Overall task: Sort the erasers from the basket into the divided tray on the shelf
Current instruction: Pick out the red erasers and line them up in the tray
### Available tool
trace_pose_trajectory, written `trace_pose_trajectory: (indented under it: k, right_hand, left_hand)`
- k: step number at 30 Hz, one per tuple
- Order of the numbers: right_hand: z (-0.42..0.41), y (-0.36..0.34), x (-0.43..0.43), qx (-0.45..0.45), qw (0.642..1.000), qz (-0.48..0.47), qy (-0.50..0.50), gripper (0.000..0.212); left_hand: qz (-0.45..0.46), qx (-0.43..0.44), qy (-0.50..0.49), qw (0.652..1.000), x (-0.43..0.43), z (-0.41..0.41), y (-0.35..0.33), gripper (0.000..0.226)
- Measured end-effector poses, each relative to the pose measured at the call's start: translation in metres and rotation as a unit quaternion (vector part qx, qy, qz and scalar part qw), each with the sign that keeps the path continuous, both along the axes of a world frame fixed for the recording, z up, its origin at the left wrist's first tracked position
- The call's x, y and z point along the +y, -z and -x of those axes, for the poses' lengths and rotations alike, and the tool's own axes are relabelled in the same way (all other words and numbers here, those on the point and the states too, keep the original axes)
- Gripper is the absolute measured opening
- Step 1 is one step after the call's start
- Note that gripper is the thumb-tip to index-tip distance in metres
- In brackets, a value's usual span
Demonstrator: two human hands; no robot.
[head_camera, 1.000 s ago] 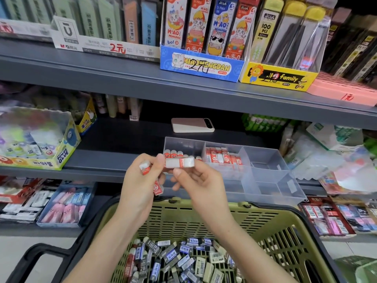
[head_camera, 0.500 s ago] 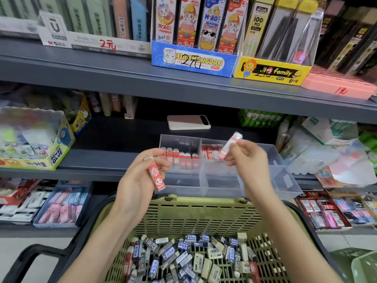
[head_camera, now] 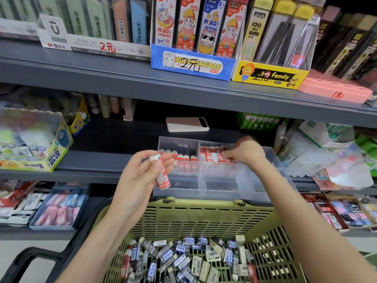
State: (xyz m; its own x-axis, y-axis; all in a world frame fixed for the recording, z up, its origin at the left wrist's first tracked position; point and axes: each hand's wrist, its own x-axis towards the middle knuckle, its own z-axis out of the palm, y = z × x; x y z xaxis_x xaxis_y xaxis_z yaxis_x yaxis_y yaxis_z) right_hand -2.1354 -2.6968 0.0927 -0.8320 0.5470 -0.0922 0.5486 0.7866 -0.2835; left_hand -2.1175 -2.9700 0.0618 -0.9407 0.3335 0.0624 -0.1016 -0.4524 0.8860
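I have the left hand (head_camera: 142, 174) up in front of the clear plastic divided tray (head_camera: 224, 193), thumb and fingers pinching one red-and-white sleeved eraser (head_camera: 162, 173), held nearly upright. The right hand (head_camera: 245, 154) is down in the tray's rear middle compartment, fingertips curled at the right end of a row of red-sleeved erasers (head_camera: 210, 155). Whether it grips one, I can't tell. The rear left compartment holds a row of white erasers with red faces (head_camera: 183, 157). The tray sits on the grey metal shelf (head_camera: 91, 162). Below it, the olive-green slotted plastic basket (head_camera: 204, 209) holds a heap of blue, black and cream erasers (head_camera: 183, 260).
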Motion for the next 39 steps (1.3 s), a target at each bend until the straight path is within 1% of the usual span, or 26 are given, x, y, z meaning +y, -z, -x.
trace_pose_trajectory:
  k: [2, 5, 6, 7, 8, 9, 10, 11, 12, 13, 14, 17, 19, 21, 23, 25, 26, 27, 30, 32, 36, 39]
  right_hand:
    - [-0.001, 0.003, -0.002, 0.001, 0.999, -0.038, -0.013, 0.031]
    - [-0.009, 0.003, -0.012, -0.017, 0.991, -0.127, -0.031, 0.036]
    - [-0.014, 0.000, -0.020, -0.002, 0.986, -0.162, -0.033, 0.037]
    - [-0.020, -0.003, -0.029, 0.038, 0.983, -0.177, -0.043, 0.037]
    - [-0.029, -0.006, -0.041, 0.100, 0.982, -0.150, -0.064, 0.035]
    - [-0.039, -0.010, -0.055, 0.165, 0.979, -0.067, -0.101, 0.029]
    - [-0.051, -0.015, -0.072, 0.210, 0.965, 0.051, -0.151, 0.021]
    - [-0.062, -0.020, -0.090, 0.223, 0.940, 0.164, -0.201, 0.016]
    - [-0.072, -0.022, -0.106, 0.221, 0.915, 0.246, -0.233, 0.013]
    - [-0.079, -0.021, -0.118, 0.215, 0.898, 0.297, -0.243, 0.012]
    - [-0.083, -0.018, -0.126, 0.211, 0.889, 0.327, -0.239, 0.011]
    - [-0.087, -0.011, -0.134, 0.218, 0.881, 0.363, -0.209, 0.009]
    - [-0.088, -0.013, -0.126, 0.223, 0.878, 0.376, -0.195, 0.014]
    - [-0.087, -0.019, -0.107, 0.248, 0.892, 0.345, -0.151, 0.023]
    - [-0.082, -0.022, -0.076, 0.274, 0.928, 0.244, -0.061, 0.023]
    - [-0.073, -0.023, -0.044, 0.259, 0.958, 0.119, 0.029, 0.031]
    - [-0.067, -0.022, -0.030, 0.240, 0.965, 0.086, 0.056, 0.037]
    - [-0.061, -0.021, -0.019, 0.215, 0.971, 0.072, 0.071, 0.041]
    - [-0.043, -0.017, -0.002, 0.125, 0.987, 0.070, 0.074, 0.049]
    - [-0.034, -0.014, 0.001, 0.080, 0.993, 0.050, 0.064, 0.040]
    - [-0.023, -0.010, 0.001, 0.054, 0.997, 0.002, 0.063, 0.027]
    - [-0.025, 0.002, -0.001, 0.040, 0.997, -0.024, 0.057, 0.030]
  left_hand:
    - [-0.015, -0.007, -0.002, 1.000, 0.000, 0.001, 0.000, 0.026]
    - [-0.023, -0.014, -0.005, 1.000, -0.001, 0.002, 0.000, 0.026]
    - [-0.019, -0.018, -0.007, 1.000, -0.001, 0.003, 0.001, 0.026]
    - [-0.016, -0.023, -0.009, 1.000, -0.001, 0.002, 0.001, 0.027]
    - [-0.015, -0.026, -0.011, 0.999, -0.001, 0.003, 0.001, 0.028]
    - [-0.013, -0.026, -0.014, 0.999, -0.001, 0.002, 0.001, 0.029]
    - [-0.006, -0.023, -0.018, 1.000, 0.000, 0.002, 0.001, 0.031]
    - [0.003, -0.017, -0.023, 1.000, 0.001, 0.001, 0.002, 0.033]
    - [0.013, -0.009, -0.028, 0.999, 0.003, 0.000, 0.002, 0.032]
    - [0.022, 0.000, -0.032, 0.999, 0.005, -0.001, 0.002, 0.032]
    - [0.030, 0.011, -0.034, 0.999, 0.006, -0.002, 0.003, 0.033]
    - [0.057, 0.040, -0.041, 0.997, 0.009, -0.005, 0.004, 0.040]
    - [0.106, 0.083, -0.044, 0.990, 0.008, -0.008, 0.003, 0.033]
    - [0.205, 0.155, -0.058, 0.965, 0.006, -0.010, 0.003, 0.028]
    - [0.303, 0.204, -0.075, 0.928, 0.005, -0.010, 0.004, 0.033]
    - [0.365, 0.235, -0.078, 0.898, 0.004, -0.009, 0.005, 0.034]
    - [0.386, 0.246, -0.075, 0.886, 0.004, -0.008, 0.006, 0.034]
    - [0.402, 0.256, -0.072, 0.876, 0.005, -0.008, 0.008, 0.036]
    - [0.432, 0.288, -0.078, 0.851, 0.006, -0.008, 0.013, 0.043]
    - [0.445, 0.311, -0.084, 0.835, 0.006, -0.009, 0.015, 0.042]
    - [0.475, 0.344, -0.080, 0.806, 0.008, -0.009, 0.015, 0.044]
    - [0.495, 0.357, -0.072, 0.789, 0.008, -0.010, 0.015, 0.046]
